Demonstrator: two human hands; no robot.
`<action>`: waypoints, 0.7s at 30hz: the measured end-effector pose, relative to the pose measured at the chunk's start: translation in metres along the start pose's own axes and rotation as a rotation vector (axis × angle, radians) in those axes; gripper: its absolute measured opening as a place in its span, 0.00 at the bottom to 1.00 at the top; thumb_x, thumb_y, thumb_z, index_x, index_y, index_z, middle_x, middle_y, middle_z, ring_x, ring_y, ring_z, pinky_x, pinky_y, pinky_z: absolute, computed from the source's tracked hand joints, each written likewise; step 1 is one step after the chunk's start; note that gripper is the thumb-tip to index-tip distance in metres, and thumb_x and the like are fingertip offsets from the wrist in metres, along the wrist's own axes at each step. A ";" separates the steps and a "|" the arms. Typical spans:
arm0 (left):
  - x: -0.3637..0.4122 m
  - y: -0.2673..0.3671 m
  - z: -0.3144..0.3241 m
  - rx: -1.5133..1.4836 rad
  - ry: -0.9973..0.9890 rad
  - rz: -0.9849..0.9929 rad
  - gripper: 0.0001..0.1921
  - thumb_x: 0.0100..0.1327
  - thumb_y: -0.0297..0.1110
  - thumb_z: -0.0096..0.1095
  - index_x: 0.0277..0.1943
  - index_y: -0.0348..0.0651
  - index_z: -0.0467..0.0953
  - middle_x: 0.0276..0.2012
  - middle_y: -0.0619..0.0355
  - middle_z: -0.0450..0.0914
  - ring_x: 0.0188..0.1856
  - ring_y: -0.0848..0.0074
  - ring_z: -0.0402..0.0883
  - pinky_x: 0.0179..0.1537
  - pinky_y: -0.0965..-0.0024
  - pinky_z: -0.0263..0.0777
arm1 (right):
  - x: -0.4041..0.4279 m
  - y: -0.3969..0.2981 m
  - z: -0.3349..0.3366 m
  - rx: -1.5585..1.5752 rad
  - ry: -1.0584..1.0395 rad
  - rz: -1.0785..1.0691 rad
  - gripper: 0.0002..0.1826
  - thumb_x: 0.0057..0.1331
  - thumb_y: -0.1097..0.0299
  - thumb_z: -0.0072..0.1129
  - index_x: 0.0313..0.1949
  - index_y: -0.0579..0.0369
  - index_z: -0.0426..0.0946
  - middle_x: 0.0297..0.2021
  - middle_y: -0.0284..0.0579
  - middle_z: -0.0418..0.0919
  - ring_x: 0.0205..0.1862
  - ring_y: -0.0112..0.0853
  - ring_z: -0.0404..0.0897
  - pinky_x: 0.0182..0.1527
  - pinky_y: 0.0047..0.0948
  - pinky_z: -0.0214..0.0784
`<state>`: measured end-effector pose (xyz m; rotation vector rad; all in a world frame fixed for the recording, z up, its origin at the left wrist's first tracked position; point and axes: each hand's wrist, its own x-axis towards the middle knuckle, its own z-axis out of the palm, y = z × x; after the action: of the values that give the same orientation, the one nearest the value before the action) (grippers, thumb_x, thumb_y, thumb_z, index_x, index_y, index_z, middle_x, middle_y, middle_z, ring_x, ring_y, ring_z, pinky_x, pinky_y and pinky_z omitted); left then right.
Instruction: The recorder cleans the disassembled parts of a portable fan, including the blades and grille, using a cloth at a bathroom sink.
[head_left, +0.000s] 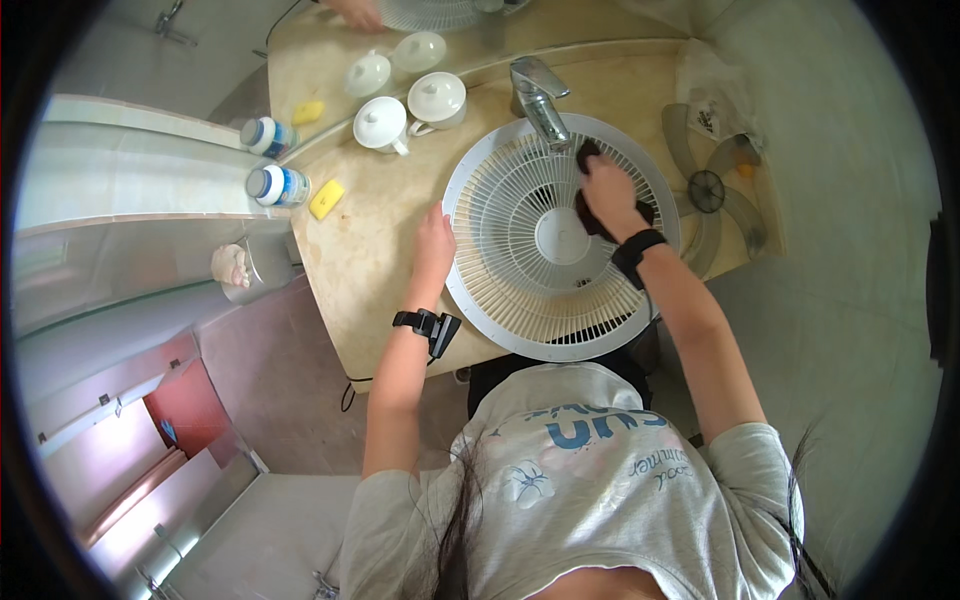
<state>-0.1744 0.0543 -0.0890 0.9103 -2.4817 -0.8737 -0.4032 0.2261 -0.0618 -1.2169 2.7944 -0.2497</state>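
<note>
A round white plastic fan grille (495, 300) lies over the sink on the beige counter, its upper rim under the chrome faucet (541, 105). My left hand (435, 244) grips the grille's left rim. With my right hand (609, 187) I hold a dark cloth (591, 214) against the grille's upper right ribs; part of the cloth sticks out beyond my fingers. The basin beneath shows only through the ribs. To the right of the grille lies a grey translucent fan blade (706, 191), partly hidden by the rim.
Two lidded white cups (381, 124) stand at the back left, near a yellow sponge (327, 199) and a white bottle with a grey cap (277, 185). A clear plastic bag (712, 82) lies at the back right. A mirror (480, 49) runs behind the counter.
</note>
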 end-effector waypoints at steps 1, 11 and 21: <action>0.001 0.004 0.000 -0.002 -0.007 0.002 0.13 0.58 0.26 0.47 0.46 0.33 0.66 0.35 0.39 0.73 0.37 0.49 0.72 0.36 0.56 0.66 | -0.002 -0.016 0.007 0.099 -0.028 -0.025 0.08 0.53 0.72 0.46 0.34 0.55 0.70 0.31 0.47 0.72 0.33 0.42 0.75 0.33 0.38 0.70; -0.001 0.001 0.003 0.004 0.026 -0.069 0.12 0.59 0.27 0.46 0.45 0.33 0.66 0.36 0.40 0.73 0.38 0.49 0.72 0.37 0.56 0.67 | -0.031 -0.060 0.006 0.004 -0.212 -0.379 0.11 0.49 0.73 0.52 0.34 0.54 0.70 0.37 0.44 0.69 0.35 0.39 0.74 0.32 0.33 0.70; 0.006 0.011 -0.001 -0.034 -0.061 0.098 0.13 0.58 0.27 0.48 0.46 0.33 0.68 0.36 0.41 0.73 0.38 0.50 0.72 0.38 0.59 0.67 | -0.014 -0.087 0.021 0.115 -0.026 -0.366 0.12 0.49 0.73 0.51 0.36 0.54 0.69 0.34 0.41 0.70 0.35 0.37 0.73 0.33 0.33 0.70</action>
<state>-0.1831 0.0569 -0.0807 0.7545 -2.5314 -0.9200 -0.3276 0.1758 -0.0668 -1.6792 2.4775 -0.4073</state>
